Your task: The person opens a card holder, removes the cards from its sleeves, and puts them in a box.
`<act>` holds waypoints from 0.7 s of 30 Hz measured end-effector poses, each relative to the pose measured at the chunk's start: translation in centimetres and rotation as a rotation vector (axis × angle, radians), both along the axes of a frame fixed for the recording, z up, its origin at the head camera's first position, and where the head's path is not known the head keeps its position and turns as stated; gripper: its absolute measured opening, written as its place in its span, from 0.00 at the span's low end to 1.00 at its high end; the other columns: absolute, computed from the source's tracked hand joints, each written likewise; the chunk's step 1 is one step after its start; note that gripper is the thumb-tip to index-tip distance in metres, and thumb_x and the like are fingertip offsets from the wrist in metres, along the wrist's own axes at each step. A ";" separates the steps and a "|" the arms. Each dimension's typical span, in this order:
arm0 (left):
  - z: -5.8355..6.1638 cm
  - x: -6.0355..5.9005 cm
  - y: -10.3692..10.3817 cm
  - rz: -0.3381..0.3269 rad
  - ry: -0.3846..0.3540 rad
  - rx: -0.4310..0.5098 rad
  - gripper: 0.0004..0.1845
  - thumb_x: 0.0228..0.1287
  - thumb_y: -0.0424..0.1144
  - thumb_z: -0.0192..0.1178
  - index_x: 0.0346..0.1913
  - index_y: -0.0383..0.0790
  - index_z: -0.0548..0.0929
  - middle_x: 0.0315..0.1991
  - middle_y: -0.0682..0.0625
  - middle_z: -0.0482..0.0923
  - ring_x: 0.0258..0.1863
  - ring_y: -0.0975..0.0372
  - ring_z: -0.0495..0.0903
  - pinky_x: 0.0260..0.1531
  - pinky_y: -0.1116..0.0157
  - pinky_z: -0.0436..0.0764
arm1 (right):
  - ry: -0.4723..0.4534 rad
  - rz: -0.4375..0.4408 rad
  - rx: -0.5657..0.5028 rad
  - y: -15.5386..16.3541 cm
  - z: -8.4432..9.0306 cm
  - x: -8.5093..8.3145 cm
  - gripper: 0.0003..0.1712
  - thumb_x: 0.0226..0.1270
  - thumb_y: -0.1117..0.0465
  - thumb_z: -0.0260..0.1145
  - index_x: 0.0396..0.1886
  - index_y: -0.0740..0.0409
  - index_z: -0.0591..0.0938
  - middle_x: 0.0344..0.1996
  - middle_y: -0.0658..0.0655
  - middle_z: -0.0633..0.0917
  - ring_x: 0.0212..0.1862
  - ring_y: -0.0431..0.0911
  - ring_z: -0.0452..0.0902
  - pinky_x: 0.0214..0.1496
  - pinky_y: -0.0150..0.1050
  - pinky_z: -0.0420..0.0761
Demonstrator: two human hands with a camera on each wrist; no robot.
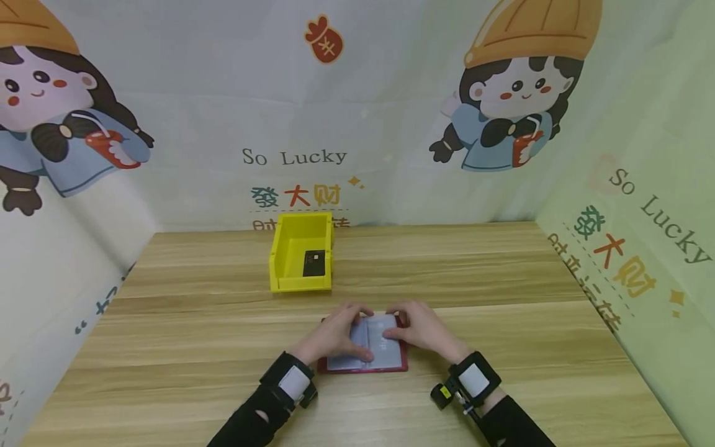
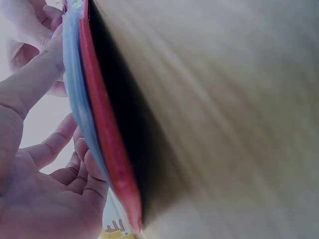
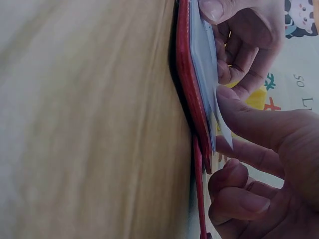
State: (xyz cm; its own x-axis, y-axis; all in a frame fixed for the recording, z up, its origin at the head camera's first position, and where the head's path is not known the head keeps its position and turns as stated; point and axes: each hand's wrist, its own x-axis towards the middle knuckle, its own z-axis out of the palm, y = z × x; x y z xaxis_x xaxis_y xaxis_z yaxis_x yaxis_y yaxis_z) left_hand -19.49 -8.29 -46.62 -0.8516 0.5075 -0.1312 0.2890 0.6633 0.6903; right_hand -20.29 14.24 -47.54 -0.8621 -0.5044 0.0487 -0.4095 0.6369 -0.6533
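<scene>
A red-covered card holder (image 1: 385, 357) with clear plastic sleeves lies spread on the wooden table. Over its left side, my left hand (image 1: 335, 335) rests its extended thumb on the sleeves, fingers bent loosely near the far edge. At the right side, my right hand (image 1: 424, 329) pinches the edge of a sleeve between thumb and forefinger. The right wrist view shows that sleeve (image 3: 223, 124) bent up from the stack, above the red cover (image 3: 188, 74). Side-on in the left wrist view, the sleeves (image 2: 75, 84) appear as a thick stack.
Behind the hands, slightly left, stands a yellow bin (image 1: 301, 284) with a black card (image 1: 314, 263) inside. Printed cloth (image 1: 391, 124) hangs along the back and both sides of the table (image 1: 475, 267). Each wrist wears a strapped-on camera.
</scene>
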 end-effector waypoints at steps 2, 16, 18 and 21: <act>-0.1 0.0 0.1 0.000 0.000 0.003 0.40 0.46 0.45 0.81 0.62 0.38 0.75 0.49 0.45 0.74 0.47 0.56 0.71 0.54 0.53 0.76 | -0.009 -0.022 -0.010 0.1 0.0 0.1 0.15 0.63 0.55 0.73 0.46 0.59 0.86 0.21 0.47 0.75 0.23 0.35 0.66 0.24 0.28 0.62; -0.6 0.2 -0.9 0.035 0.004 0.173 0.13 0.69 0.42 0.64 0.50 0.38 0.82 0.37 0.50 0.78 0.36 0.63 0.72 0.36 0.70 0.71 | -0.230 -0.052 -0.291 0.2 -0.3 2.4 0.20 0.79 0.52 0.56 0.34 0.63 0.84 0.19 0.49 0.74 0.19 0.34 0.66 0.22 0.28 0.64; -0.6 0.3 -1.1 0.040 -0.014 0.193 0.10 0.74 0.42 0.58 0.46 0.40 0.85 0.37 0.51 0.81 0.36 0.63 0.73 0.36 0.70 0.72 | -0.250 -0.039 -0.326 -0.1 -0.1 2.8 0.24 0.82 0.52 0.51 0.31 0.64 0.82 0.15 0.49 0.71 0.17 0.35 0.64 0.20 0.29 0.63; -0.5 0.4 -1.4 0.056 -0.026 0.205 0.15 0.77 0.45 0.53 0.44 0.41 0.87 0.38 0.50 0.84 0.37 0.62 0.76 0.39 0.67 0.74 | -0.255 -0.036 -0.359 -0.7 0.1 3.2 0.26 0.83 0.52 0.47 0.35 0.66 0.83 0.18 0.54 0.76 0.17 0.35 0.66 0.20 0.29 0.64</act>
State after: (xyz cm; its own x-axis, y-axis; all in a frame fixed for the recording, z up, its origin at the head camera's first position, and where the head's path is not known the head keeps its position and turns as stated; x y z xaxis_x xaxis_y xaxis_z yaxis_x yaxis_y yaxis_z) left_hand -19.09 -9.73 -47.09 -0.8769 0.4778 -0.0522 0.2362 0.5229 0.8190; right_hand -17.08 13.56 -47.42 -0.8860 -0.4637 -0.0015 -0.1879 0.3619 -0.9131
